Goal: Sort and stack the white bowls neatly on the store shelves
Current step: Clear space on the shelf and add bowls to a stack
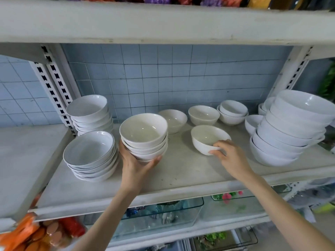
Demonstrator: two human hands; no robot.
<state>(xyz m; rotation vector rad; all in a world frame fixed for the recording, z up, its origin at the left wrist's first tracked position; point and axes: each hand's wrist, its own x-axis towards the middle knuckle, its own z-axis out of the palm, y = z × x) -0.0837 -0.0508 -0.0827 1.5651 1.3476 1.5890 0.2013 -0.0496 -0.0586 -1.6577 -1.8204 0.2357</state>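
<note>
Holding two things at once, the person looks to be partway through gathering same-size bowls into one pile. Closest to the camera, glass trays sit on a lower shelf. Just above them is the front of the shelf where the bowls stand.

The left hand cups the bottom of a short pile of bowls. Its grip is wrapped round the pile, with the thumb on the left side and the fingers curled up on the right. It is hard to tell if the pile rests on the shelf or is lifted a little.

The right hand is near it, to the right. Its grip pinches the near edge of a single bowl, fingers over the rim and thumb on the outside. The bowl tips toward the hand.

This bowl looks the same size as those in the pile. So the next move is likely to lift it, carry it left and set it inside the top bowl. It should go in straight and soft, since bowls can chip.

On the left stands a pile of flat dishes, with another dish pile behind it. On the right a tall pile of big bowls leans a bit. Farther back, two loose bowls and a nested pair wait near the tiled wall, not yet sorted.
</note>
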